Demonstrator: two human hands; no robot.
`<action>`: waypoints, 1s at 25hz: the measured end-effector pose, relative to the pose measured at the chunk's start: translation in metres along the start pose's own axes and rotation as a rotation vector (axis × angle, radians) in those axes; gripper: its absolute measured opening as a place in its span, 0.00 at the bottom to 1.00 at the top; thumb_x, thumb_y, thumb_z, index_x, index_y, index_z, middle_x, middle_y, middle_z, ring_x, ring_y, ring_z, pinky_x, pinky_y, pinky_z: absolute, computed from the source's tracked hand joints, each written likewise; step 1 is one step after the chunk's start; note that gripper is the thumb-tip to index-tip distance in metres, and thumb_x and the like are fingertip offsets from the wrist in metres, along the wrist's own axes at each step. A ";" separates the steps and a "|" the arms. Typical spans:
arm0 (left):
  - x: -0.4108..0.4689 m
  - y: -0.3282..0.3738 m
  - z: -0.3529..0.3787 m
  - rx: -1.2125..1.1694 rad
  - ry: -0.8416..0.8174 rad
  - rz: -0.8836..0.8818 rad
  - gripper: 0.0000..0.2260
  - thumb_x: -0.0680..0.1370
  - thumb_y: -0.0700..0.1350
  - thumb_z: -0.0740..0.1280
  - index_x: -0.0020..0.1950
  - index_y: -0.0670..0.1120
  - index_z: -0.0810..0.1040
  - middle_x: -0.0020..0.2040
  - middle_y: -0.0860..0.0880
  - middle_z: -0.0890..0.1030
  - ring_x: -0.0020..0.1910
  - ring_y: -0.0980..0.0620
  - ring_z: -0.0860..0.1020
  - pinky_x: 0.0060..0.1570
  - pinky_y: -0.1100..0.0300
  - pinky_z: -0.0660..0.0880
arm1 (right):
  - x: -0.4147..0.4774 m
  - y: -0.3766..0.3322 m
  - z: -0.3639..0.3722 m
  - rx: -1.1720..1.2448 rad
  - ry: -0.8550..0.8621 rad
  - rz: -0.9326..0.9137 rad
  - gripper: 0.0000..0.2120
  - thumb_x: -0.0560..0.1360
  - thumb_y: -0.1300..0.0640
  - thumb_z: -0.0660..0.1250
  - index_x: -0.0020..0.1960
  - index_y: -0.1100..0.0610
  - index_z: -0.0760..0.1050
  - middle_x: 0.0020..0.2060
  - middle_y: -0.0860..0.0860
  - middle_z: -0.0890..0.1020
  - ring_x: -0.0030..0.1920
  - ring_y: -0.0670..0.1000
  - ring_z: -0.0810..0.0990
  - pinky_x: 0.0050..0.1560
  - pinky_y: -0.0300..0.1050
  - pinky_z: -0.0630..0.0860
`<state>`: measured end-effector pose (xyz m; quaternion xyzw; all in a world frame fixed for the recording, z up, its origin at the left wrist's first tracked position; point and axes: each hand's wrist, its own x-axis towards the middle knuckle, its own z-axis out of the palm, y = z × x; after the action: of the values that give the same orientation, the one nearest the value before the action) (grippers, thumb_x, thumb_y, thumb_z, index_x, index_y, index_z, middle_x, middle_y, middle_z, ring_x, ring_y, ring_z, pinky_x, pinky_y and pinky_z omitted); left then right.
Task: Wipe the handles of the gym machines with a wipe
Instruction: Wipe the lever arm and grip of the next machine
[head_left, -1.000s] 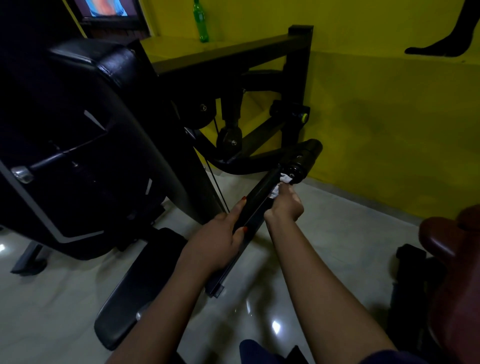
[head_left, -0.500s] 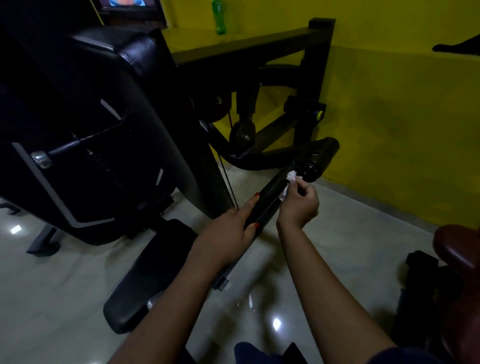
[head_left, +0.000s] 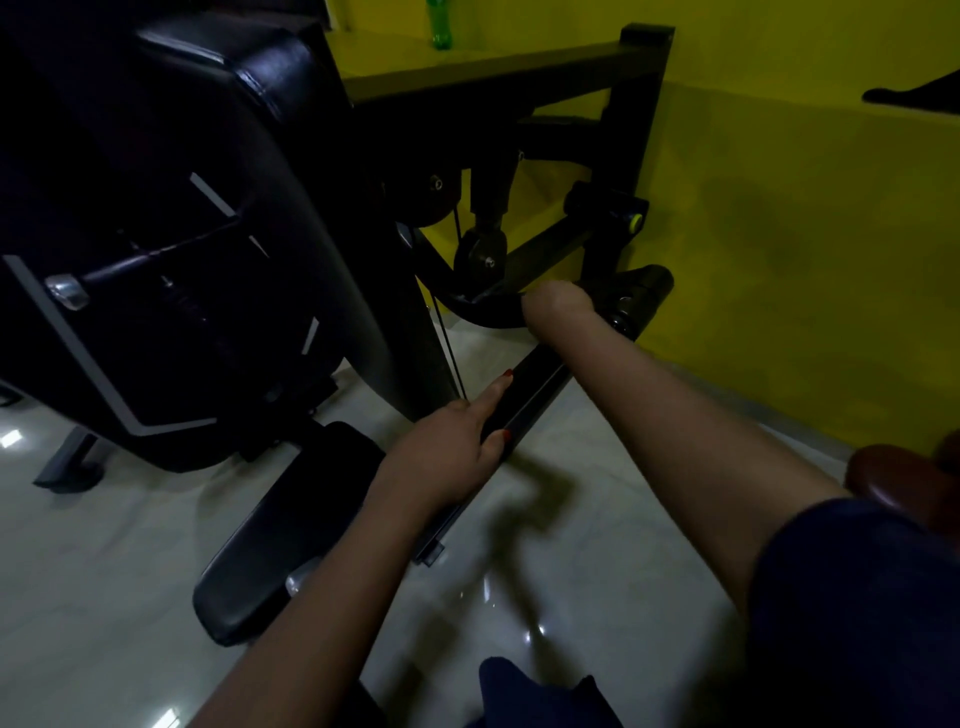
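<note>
Our right hand (head_left: 558, 312) has slid up the bar (head_left: 524, 395) at frame centre; the wipe is now hidden, its fingers out of sight, so we cannot tell their grip. Left hand (head_left: 452, 441) stays clamped on the bar.

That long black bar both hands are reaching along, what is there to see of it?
The black bar looks like painted metal, flat-sided, with a lighter line along its length. It runs diagonally from a cut end low near the floor up and away to a thick black padded roller near the yellow wall. The left hand grips its middle, thumb laid along the top. The right hand is bent over its far end by the roller, fingers hidden, so no wipe shows. The bar hangs clear of the glossy floor.
</note>
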<state>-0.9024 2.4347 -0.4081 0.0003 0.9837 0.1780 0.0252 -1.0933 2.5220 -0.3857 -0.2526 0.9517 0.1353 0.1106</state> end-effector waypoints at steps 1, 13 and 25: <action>-0.001 0.001 0.000 0.006 -0.002 -0.006 0.28 0.81 0.56 0.55 0.77 0.62 0.44 0.60 0.43 0.75 0.54 0.46 0.77 0.46 0.57 0.72 | 0.002 -0.006 -0.005 -0.071 -0.079 -0.053 0.15 0.80 0.64 0.59 0.65 0.61 0.72 0.65 0.57 0.73 0.65 0.59 0.72 0.61 0.53 0.72; -0.005 0.008 -0.003 0.021 0.103 -0.072 0.18 0.79 0.55 0.62 0.63 0.48 0.64 0.46 0.46 0.78 0.38 0.47 0.76 0.33 0.57 0.70 | -0.021 0.015 0.089 0.489 0.798 -0.016 0.13 0.68 0.67 0.71 0.52 0.60 0.82 0.45 0.57 0.82 0.52 0.62 0.76 0.46 0.49 0.76; -0.006 0.009 -0.004 -0.006 0.130 -0.043 0.20 0.78 0.53 0.63 0.67 0.50 0.64 0.49 0.47 0.78 0.39 0.52 0.74 0.36 0.59 0.69 | -0.046 -0.031 0.110 1.693 0.833 0.800 0.08 0.76 0.62 0.65 0.54 0.57 0.78 0.41 0.50 0.80 0.45 0.51 0.80 0.44 0.37 0.72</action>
<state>-0.8962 2.4417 -0.4007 -0.0327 0.9825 0.1800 -0.0348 -1.0226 2.5509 -0.4827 0.2175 0.7125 -0.6523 -0.1398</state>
